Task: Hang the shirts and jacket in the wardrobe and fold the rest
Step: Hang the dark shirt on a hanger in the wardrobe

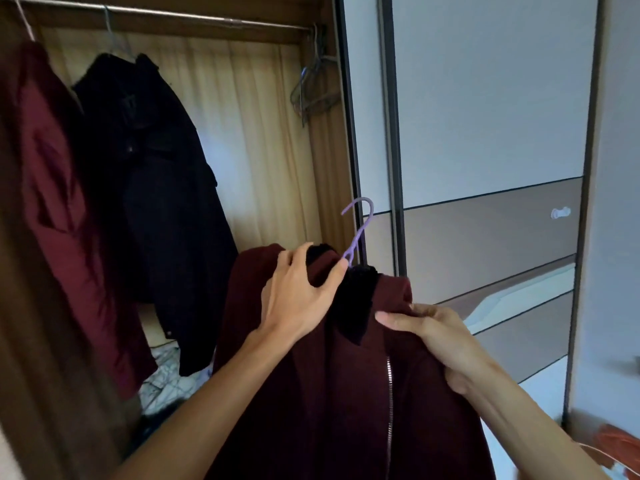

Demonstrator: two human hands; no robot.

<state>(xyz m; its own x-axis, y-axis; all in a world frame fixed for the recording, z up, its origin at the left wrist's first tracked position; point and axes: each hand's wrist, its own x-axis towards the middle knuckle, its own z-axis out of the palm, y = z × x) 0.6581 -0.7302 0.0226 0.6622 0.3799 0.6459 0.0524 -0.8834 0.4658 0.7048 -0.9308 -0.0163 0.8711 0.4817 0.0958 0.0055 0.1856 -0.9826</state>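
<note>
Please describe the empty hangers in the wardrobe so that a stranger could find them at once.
Follow the metal rail across the top of the open wardrobe to its right end, next to the sliding door. The empty hangers hang there in a bunch. Unlike the hangers further left, under the red garment and the black coat, they carry no clothes.

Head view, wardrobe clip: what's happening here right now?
A person stands at an open wardrobe holding a maroon zip-up jacket with a black collar on a purple plastic hanger. The left hand grips the jacket's collar beside the hanger's neck; the right hand pinches the other shoulder. The hook is free, not yet on the metal rail, where a red shirt, a black coat and a few empty wire hangers already hang.
</note>
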